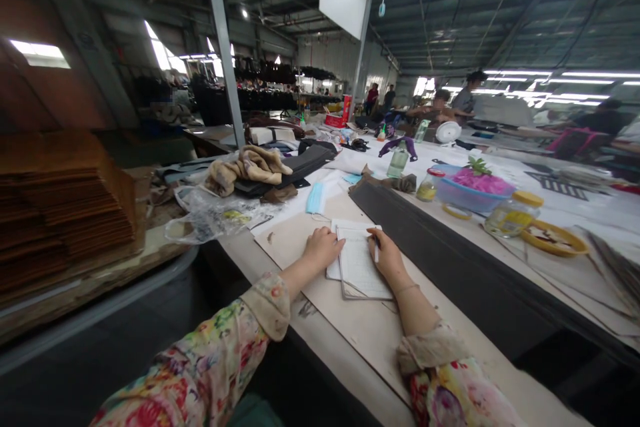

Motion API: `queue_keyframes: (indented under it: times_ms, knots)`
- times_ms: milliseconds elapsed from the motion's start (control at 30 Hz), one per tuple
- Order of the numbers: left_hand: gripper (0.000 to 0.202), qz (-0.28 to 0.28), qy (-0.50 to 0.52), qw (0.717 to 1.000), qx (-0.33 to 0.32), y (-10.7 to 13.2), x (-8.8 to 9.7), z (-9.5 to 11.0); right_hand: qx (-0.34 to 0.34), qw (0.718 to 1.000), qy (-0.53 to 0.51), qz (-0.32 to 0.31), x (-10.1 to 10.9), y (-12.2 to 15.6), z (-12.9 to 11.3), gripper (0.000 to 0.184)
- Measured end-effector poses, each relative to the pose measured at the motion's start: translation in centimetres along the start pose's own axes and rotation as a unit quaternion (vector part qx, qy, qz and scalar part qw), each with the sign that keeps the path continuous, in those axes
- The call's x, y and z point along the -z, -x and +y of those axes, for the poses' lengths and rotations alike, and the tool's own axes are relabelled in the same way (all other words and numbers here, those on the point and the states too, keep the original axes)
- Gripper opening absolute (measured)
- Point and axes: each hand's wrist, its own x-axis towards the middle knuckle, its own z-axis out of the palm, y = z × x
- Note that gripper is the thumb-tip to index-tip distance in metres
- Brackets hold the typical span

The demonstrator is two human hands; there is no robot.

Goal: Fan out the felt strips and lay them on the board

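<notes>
Head view, the only one shown: to judge by pen and open page, writing or checking an entry in a lined notebook [364, 268]. Next move, by judgement: calls for a steady page beneath one hand and a small, controlled stroke from the other, or a short lift to a fresh line. At the right edge of the page, right hand [390, 258], pinching a white pen [377, 254] between thumb and fingers; too small to tell whether touching paper at the tip. At the upper left edge, left hand [324, 248], resting palm down, spread loosely rather than gripping, thumb reaching onto the page as if to brace it. Notebook directly between the two, flat, in easy reach of both, layered page edges visible at the lower left corner; below and to the left, the margin of another pale sheet [334, 269]. Beneath all, a beige board [285, 243]. Just beyond the right hand, a long dark fabric strip [425, 240], lying obliquely; beyond the left, a blue face mask [315, 198] and, farther left, a clear plastic bag [197, 220], well apart from the writing.
</notes>
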Motion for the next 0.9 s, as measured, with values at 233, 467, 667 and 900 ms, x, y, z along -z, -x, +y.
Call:
queue_keyframes:
  times_ms: [233,467,667,900]
  knots:
    - [0.031,-0.072,0.263,0.954,0.122,-1.6,0.6,-0.4,-0.015,1.000,0.012,0.016,0.1,0.2,-0.2,0.034]
    - [0.013,-0.134,0.405,0.879,0.213,-1.7,1.3,-0.4,-0.030,0.998,0.027,0.040,0.0,0.1,0.2,0.036]
    - [0.013,-0.141,0.363,0.896,0.215,-1.8,1.3,-0.7,-0.050,0.996,0.041,0.069,-0.1,0.1,0.6,0.040]
    - [0.047,-0.083,0.431,0.892,0.111,0.2,-1.3,2.0,-0.059,0.995,0.022,0.075,-1.2,-0.1,-0.3,0.051]
